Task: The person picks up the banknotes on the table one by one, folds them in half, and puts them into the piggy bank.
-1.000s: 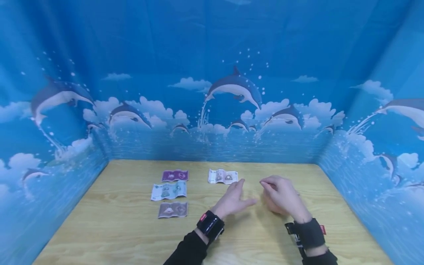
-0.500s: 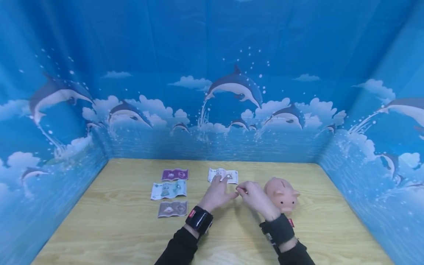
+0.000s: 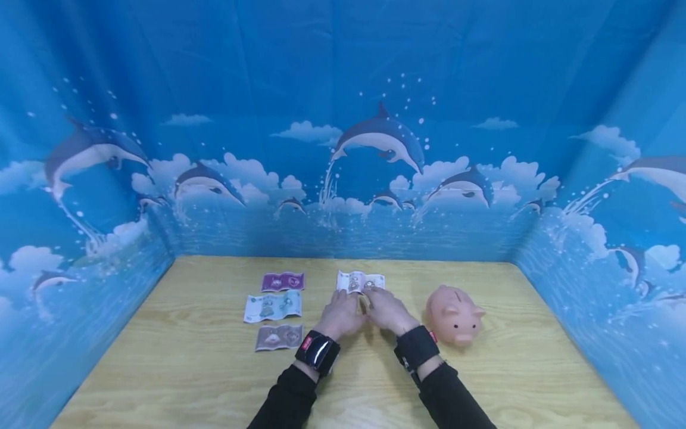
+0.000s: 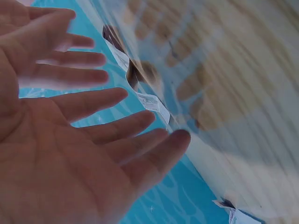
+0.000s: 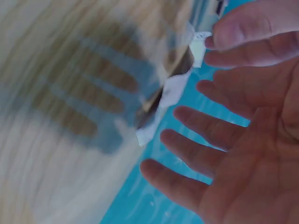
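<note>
A pale, wavy banknote (image 3: 360, 282) lies near the back middle of the table. Just before its front edge my left hand (image 3: 339, 314) hovers palm down, fingers stretched forward. Beside it, my right hand (image 3: 390, 310) also reaches forward, its fingertips overlapping the note's front right part in the head view. The two thumbs come close together. In the left wrist view, the left hand (image 4: 65, 154) has straight, spread fingers, and the rippled banknote (image 4: 152, 102) shows beyond them. The right wrist view shows the right hand (image 5: 243, 140) holding nothing, with the banknote (image 5: 176, 88) past its fingertips.
A pink piggy bank (image 3: 449, 304) with a slot on top stands to the right of the hands. On the left lie a purple banknote (image 3: 283, 282), a green-white banknote (image 3: 273, 306) and a brown-grey banknote (image 3: 278, 338). A dolphin-print curtain (image 3: 257, 232) surrounds the wooden table (image 3: 187, 357).
My right hand has moved left from over the piggy bank, uncovering it, and its pinched fingers have straightened. My left hand has shifted slightly left. Both are now at the pale banknote.
</note>
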A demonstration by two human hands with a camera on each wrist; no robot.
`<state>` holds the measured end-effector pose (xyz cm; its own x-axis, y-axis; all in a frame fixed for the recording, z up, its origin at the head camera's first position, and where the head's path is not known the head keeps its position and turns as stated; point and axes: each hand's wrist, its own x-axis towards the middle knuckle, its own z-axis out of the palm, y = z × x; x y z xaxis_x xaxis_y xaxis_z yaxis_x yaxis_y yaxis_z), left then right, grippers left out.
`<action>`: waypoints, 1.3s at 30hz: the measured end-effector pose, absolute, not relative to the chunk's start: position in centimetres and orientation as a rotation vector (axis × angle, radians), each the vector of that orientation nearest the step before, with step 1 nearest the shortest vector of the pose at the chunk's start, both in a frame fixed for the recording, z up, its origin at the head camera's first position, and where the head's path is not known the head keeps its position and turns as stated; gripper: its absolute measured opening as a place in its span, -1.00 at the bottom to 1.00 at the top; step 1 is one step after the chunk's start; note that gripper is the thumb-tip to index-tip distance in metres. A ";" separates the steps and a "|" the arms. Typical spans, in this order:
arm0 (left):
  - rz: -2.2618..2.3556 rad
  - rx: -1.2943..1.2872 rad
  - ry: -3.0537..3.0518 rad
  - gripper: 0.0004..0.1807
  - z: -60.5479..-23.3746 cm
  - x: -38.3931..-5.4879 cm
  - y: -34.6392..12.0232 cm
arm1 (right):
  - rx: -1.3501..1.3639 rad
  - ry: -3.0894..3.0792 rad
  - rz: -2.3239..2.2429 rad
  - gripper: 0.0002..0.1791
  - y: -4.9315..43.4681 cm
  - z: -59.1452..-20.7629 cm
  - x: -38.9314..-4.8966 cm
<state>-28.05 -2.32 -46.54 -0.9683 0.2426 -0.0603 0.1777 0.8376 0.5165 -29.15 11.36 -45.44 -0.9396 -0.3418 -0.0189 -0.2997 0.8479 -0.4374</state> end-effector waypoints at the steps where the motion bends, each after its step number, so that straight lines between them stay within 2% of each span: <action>1: 0.792 0.331 2.896 -0.36 -46.5 -28.1 -2.4 | -0.495 2.919 -0.645 -0.54 11.2 -45.5 -29.3; 5: 0.759 0.317 2.917 -0.47 -46.2 -28.2 -2.6 | -0.416 2.848 -0.557 -0.48 10.8 -45.6 -30.0; 14: 0.836 0.284 2.903 -0.44 -46.0 -28.5 -3.1 | -0.397 2.793 -0.389 -0.49 10.7 -46.2 -30.2; 26: 0.941 0.216 2.841 -0.41 -46.1 -28.5 -3.8 | -0.605 2.803 -0.418 -0.53 11.8 -45.9 -27.9; 34: 0.880 0.235 2.857 -0.62 -46.0 -28.6 -4.0 | -0.699 2.793 -0.553 -0.57 12.3 -45.9 -27.2; 39: 0.884 0.252 2.856 -0.91 -46.1 -28.6 -3.9 | -0.673 2.809 -0.763 -0.62 12.7 -46.1 -27.7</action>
